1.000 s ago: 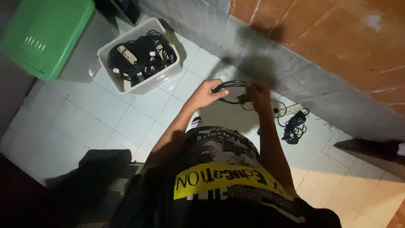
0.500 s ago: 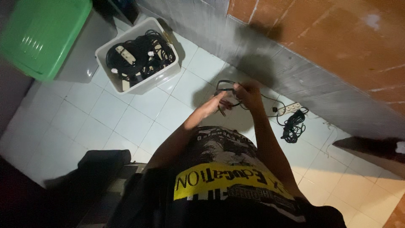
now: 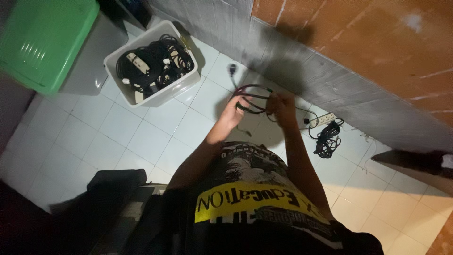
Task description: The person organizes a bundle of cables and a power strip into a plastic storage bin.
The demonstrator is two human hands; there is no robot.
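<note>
**Two hands on a coiled black cable**

Looking down from the head camera, we see both hands raised in front of the chest, over the white tiled floor (image 3: 118, 137). The left hand (image 3: 234, 109) is closed around the left side of a black cable (image 3: 252, 97), which is wound into a loose coil. The right hand (image 3: 281, 106) grips the same coil at its 3 o'clock side, with the fingers folded around the loops. One end of the cable, with a dark plug (image 3: 231, 69), sticks up from the coil toward 11 o'clock.

At 10 o'clock from the hands, well apart, a white plastic bin (image 3: 186, 85) stands on the floor, full of black cables and light power strips. A green lid (image 3: 42, 38) lies further away at 10 o'clock. At 3 o'clock from the hands, near the grey wall, a white power strip (image 3: 323, 119) and another bundle of black cable (image 3: 328, 137) lie on the tiles.
</note>
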